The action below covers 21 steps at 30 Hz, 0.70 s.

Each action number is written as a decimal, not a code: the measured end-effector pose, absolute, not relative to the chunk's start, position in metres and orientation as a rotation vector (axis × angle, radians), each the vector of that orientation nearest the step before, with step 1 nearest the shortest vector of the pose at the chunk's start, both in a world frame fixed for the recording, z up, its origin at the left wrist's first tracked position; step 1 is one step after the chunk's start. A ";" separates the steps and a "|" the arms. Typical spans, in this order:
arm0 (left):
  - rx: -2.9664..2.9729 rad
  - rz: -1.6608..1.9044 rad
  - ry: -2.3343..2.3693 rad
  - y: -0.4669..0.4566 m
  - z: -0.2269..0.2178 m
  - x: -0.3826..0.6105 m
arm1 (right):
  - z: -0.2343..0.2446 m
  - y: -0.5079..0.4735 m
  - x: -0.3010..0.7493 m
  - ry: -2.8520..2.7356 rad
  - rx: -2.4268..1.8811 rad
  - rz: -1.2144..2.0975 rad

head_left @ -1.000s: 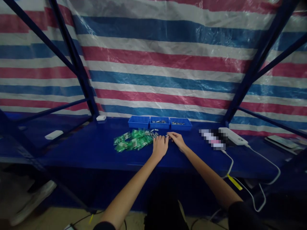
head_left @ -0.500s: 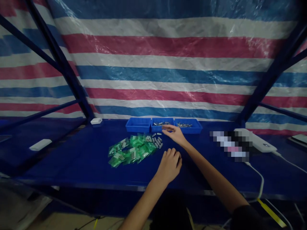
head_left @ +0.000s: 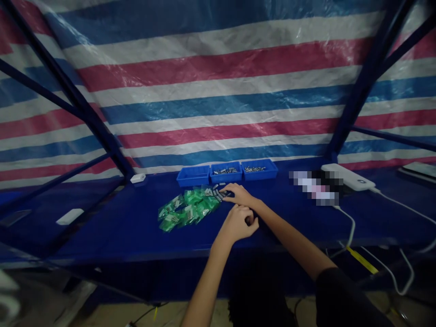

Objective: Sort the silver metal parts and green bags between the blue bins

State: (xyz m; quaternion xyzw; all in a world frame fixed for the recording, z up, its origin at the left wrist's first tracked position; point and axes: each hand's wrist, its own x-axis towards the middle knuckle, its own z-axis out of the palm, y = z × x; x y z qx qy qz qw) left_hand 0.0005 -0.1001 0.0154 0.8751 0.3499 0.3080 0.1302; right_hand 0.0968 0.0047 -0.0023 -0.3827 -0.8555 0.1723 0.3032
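Note:
A heap of small green plastic bags [head_left: 185, 209] lies on the blue shelf [head_left: 136, 222]. Several small silver metal parts [head_left: 218, 192] lie loose at its right end. My right hand [head_left: 238, 194] reaches onto those parts, fingers low and pinched among them; what they hold is too small to make out. My left hand [head_left: 238, 223] rests nearer me on the shelf, fingers curled into a loose fist, its contents hidden. Three blue trays [head_left: 193, 176] stand in a row behind the heap; the middle [head_left: 225, 172] and right [head_left: 259, 170] ones hold metal parts.
A white power bank [head_left: 347, 177] with a white cable [head_left: 350, 227] lies at the right beside a blurred patch. Two small white boxes [head_left: 70, 216] [head_left: 138, 178] lie at the left. Dark blue rack posts [head_left: 361, 86] frame the shelf before a striped tarpaulin [head_left: 218, 91].
My right hand came back from the middle tray down to the loose metal parts by the bags. My left hand curled tighter and stayed near the front. The view tilted.

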 end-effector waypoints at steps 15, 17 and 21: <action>2.462 1.142 1.223 -0.084 0.011 -0.001 | -0.007 -0.004 0.116 -2.001 -1.342 0.346; 2.481 1.095 1.224 -0.082 0.008 0.001 | -0.009 -0.002 0.116 -2.006 -1.326 0.357; 2.436 1.130 1.264 -0.079 0.006 0.001 | -0.010 0.001 0.116 -1.997 -1.292 0.369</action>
